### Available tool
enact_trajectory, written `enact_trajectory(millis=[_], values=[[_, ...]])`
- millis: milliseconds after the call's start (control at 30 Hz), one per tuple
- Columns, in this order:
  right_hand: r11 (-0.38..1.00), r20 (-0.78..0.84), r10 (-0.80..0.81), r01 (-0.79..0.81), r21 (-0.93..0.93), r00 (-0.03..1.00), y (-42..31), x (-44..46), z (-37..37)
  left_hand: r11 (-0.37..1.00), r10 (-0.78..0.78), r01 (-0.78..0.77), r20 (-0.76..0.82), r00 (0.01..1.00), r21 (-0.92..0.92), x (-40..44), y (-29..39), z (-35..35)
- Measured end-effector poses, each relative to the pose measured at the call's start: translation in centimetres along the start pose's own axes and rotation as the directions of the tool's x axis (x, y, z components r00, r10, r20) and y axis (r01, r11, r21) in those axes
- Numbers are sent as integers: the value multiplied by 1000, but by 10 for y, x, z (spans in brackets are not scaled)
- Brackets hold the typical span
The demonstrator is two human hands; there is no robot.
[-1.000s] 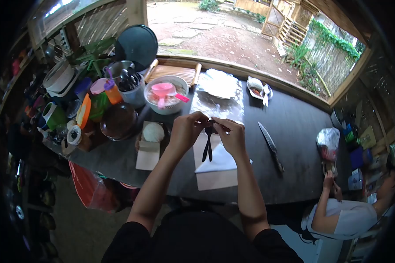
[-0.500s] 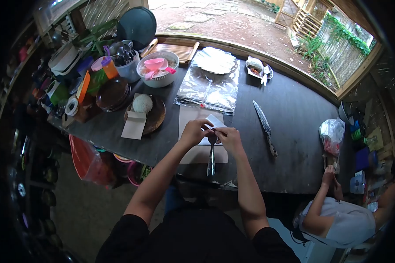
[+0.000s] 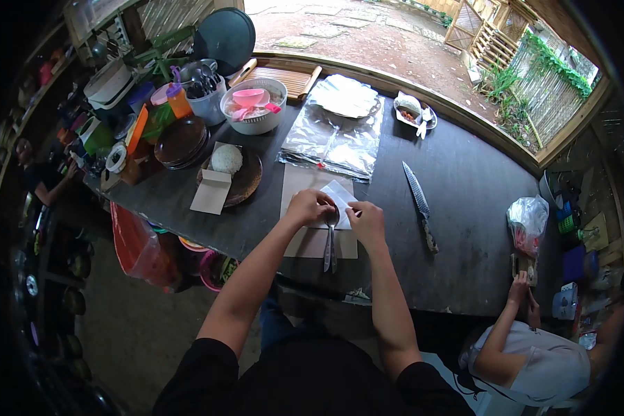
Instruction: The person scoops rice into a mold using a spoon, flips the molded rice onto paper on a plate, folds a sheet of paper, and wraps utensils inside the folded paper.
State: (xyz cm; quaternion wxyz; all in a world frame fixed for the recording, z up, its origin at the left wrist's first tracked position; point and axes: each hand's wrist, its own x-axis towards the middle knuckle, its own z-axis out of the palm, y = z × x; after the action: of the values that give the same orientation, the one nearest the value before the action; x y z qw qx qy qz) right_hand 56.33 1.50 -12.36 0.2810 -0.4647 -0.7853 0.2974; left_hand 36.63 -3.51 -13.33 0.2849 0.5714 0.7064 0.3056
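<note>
My left hand (image 3: 310, 207) is closed, with its fingertips at the bowl end of a metal spoon (image 3: 332, 219). A second piece of cutlery lies alongside it, their handles pointing toward me; its head is hidden. Beneath is a folded white paper napkin (image 3: 338, 193). My right hand (image 3: 367, 222) pinches the napkin's right edge, apart from the spoon. Brown wrapping paper (image 3: 312, 246) lies flat under all of this. Touching its far end is a stack of clear plastic and foil-like sheets (image 3: 305, 142).
Right of my hands lies a knife (image 3: 416, 191). Molded rice (image 3: 226, 159) and a folded card sit on a brown plate (image 3: 251, 182) at left. A white basin (image 3: 262, 125) holds pink scoops. A co-worker (image 3: 527, 353) handles something at the table's right end.
My hands have moved apart, the right one shifting to the napkin's edge. The spoon's bowl shows more, and the two handles have swung slightly left and spread.
</note>
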Motion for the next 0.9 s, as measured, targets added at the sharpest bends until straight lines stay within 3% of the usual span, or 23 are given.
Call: enact_trajectory(millis=[33,100,200,300,400,467,833,900], values=[[1000,-1,3,-3,-2,1000,-3,-5,-7,1000,1,-1,3,1000,-2,0,-2,0],[947,-138,-34,-13,-322,990,-4,-18,-20,1000,-27,26,21,999,2,0,1,0],[859,-147,27,-98,-502,989,6,-26,-25,999,-33,33,40,999,11,0,5,-2],[837,-130,68,-128,-533,989,8,-27,-29,999,-42,41,53,998,30,3,5,-5],[880,-36,126,-129,-457,991,8,-22,-33,998,-60,60,84,995,-4,3,8,-6],[888,-39,129,-133,-440,991,8,-21,-32,987,16,-20,29,999,159,3,11,-7],[959,-41,108,-114,-259,993,13,-9,-27,977,59,-63,27,998,205,7,16,-12],[970,-32,207,-209,-120,978,7,-7,-30,976,59,-63,25,998,210,7,15,-12]])
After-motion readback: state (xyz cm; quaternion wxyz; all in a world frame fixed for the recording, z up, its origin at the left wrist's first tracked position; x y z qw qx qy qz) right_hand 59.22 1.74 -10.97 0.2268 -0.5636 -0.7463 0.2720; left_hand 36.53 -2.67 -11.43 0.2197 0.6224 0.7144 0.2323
